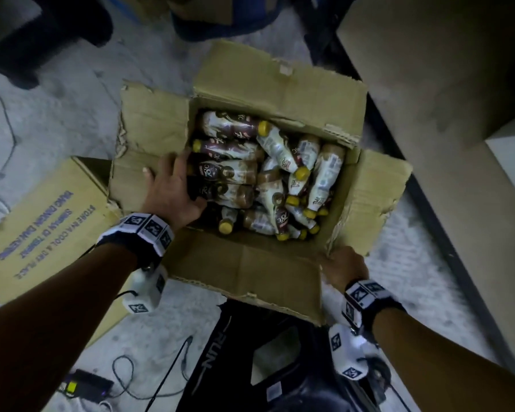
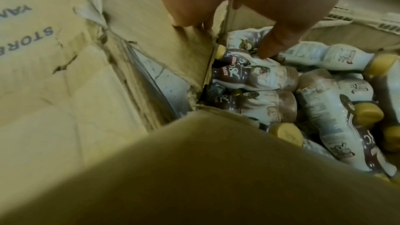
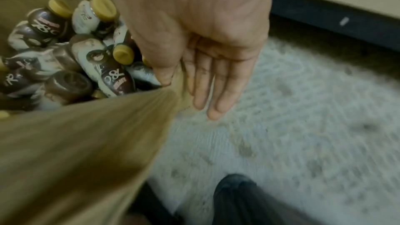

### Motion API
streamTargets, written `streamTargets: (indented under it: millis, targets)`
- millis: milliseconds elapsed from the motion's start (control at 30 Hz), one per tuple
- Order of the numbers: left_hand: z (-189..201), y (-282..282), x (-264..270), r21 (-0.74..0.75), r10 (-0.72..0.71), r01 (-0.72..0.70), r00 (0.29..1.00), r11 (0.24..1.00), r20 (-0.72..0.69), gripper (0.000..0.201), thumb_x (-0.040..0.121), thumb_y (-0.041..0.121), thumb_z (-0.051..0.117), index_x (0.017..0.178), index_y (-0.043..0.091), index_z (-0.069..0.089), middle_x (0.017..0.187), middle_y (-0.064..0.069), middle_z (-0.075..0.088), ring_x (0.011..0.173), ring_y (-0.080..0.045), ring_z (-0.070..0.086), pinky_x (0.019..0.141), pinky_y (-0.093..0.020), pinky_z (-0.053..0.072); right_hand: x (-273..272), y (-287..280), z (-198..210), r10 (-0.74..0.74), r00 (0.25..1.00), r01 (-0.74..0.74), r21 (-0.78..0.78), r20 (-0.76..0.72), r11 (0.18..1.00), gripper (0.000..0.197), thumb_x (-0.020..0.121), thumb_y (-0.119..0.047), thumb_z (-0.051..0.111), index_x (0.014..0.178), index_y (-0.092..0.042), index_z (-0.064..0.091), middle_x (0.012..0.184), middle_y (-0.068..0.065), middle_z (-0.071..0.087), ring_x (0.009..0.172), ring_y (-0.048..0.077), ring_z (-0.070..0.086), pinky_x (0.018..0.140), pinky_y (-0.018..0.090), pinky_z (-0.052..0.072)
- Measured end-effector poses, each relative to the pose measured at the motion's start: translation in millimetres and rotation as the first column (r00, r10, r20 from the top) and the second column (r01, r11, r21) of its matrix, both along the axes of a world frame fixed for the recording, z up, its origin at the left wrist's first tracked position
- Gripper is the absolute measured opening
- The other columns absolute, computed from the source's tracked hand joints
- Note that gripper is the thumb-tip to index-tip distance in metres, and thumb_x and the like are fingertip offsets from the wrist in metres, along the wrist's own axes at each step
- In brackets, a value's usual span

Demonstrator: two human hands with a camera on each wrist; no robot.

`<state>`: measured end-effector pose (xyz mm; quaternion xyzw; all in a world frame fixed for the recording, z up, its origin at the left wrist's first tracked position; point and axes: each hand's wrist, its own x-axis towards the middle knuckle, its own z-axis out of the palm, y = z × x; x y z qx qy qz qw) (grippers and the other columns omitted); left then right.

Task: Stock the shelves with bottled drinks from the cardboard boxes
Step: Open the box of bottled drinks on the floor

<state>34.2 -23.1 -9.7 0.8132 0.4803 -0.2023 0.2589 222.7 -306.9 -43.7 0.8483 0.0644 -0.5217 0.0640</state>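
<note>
An open cardboard box (image 1: 250, 263) stands on the floor before me, its four flaps folded outwards. Inside lie several bottled drinks (image 1: 229, 171) with brown-and-white labels and yellow caps, jumbled on their sides. My left hand (image 1: 173, 188) straddles the box's left wall, fingers over the left flap and thumb (image 2: 272, 44) inside, touching a bottle (image 2: 255, 78). At the near right corner my right hand (image 1: 344, 267) pinches the wall (image 3: 86, 143), thumb inside beside the bottles (image 3: 112, 74) and fingers (image 3: 216, 91) straight down the outside.
A closed cardboard box (image 1: 42, 227) with blue print lies to the left. A pale shelf unit (image 1: 428, 69) with a dark base rail (image 1: 428, 218) runs along the right. Cables and a small black device (image 1: 87, 385) lie near my dark trouser leg (image 1: 250, 367).
</note>
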Motion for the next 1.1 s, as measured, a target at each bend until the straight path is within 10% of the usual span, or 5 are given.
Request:
streamTargets:
  millis: [233, 367, 867, 967, 1100]
  targets:
    - [12.7, 15.8, 3.5, -0.085, 0.177, -0.171, 0.981, 0.982, 0.076, 0.084, 0.077, 0.014, 0.071, 0.147, 0.013, 0.025, 0.148, -0.015, 0.028, 0.133, -0.038, 0.034, 0.110, -0.049, 0.033, 69.0, 54.6, 7.4, -0.195, 0.966, 0.143, 0.276, 0.171, 0.950, 0.092, 0.078, -0.057, 0.071, 0.145, -0.010, 0.030, 0.134, 0.019, 0.055, 0.117, 0.039, 0.056, 0.091, 0.042, 0.051]
    - [21.2, 19.2, 16.4, -0.099, 0.175, -0.171, 0.984, 0.980, 0.030, 0.077, 0.082, 0.017, 0.068, 0.146, 0.014, 0.027, 0.147, -0.017, 0.032, 0.132, -0.036, 0.036, 0.108, -0.043, 0.036, 80.2, 70.1, -7.2, -0.106, 0.990, 0.077, 0.276, 0.094, 0.958, 0.077, 0.077, -0.027, 0.068, 0.142, -0.006, 0.034, 0.136, 0.024, 0.050, 0.120, 0.043, 0.051, 0.097, 0.046, 0.047]
    - [15.6, 71.7, 77.9, -0.270, -0.046, -0.043, 0.949, 0.962, -0.313, 0.070, 0.090, 0.034, 0.062, 0.148, 0.018, 0.026, 0.144, -0.018, 0.039, 0.119, -0.038, 0.050, 0.088, -0.041, 0.046, 6.0, -56.0, -7.4, -0.518, 0.855, 0.500, 0.320, -0.032, 0.805, 0.044, 0.084, -0.009, 0.063, 0.125, -0.025, 0.054, 0.117, 0.016, 0.063, 0.099, 0.039, 0.063, 0.085, 0.052, 0.055]
    - [-5.6, 59.9, 105.8, -0.294, -0.048, -0.035, 0.962, 0.955, -0.271, 0.039, 0.086, 0.034, 0.068, 0.116, 0.010, 0.061, 0.112, -0.019, 0.059, 0.094, -0.032, 0.058, 0.083, -0.045, 0.049, 14.2, -51.5, -19.6, -0.524, 0.849, 0.521, 0.294, -0.074, 0.802, 0.047, 0.082, -0.009, 0.064, 0.127, -0.018, 0.052, 0.117, 0.015, 0.059, 0.105, 0.039, 0.059, 0.085, 0.047, 0.054]
    - [-12.6, 43.5, 115.6, -0.114, -0.188, 0.160, 0.936, 0.980, -0.297, 0.010, 0.091, 0.013, 0.058, 0.087, 0.004, 0.063, 0.099, -0.021, 0.064, 0.081, -0.031, 0.062, 0.064, -0.037, 0.048, 22.4, -38.8, -28.2, -0.402, 0.914, 0.403, 0.234, -0.056, 0.885, 0.055, 0.072, -0.026, 0.061, 0.121, -0.001, 0.058, 0.114, 0.020, 0.060, 0.107, 0.041, 0.057, 0.081, 0.037, 0.045]
